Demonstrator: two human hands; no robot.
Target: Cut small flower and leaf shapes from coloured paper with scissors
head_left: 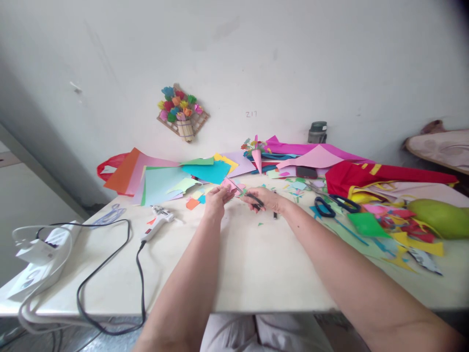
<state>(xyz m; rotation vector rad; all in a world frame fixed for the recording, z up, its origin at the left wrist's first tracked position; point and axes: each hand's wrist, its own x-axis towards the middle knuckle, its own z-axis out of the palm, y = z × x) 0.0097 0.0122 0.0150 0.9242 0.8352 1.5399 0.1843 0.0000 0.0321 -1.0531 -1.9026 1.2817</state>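
Note:
My left hand (221,196) pinches a small piece of pink paper (229,185) above the middle of the table. Fingers of my right hand (264,198) are wrapped round the dark handles of a pair of scissors (255,199). The scissors' blades point left and reach the pink paper; whether they are cutting into it is too small to tell. Small paper scraps (293,186) in several colours lie just beyond and to the right of my hands. An orange paper piece (192,203) rests left of my left hand.
At left are a glue gun (158,225) with a looping black cable and a power strip (44,264). Coloured paper sheets (161,178) line the wall side. To the right lie blue-handled scissors (335,203), red cloth (384,177) and a green fruit (439,218). A paper-flower ornament (183,110) hangs on the wall.

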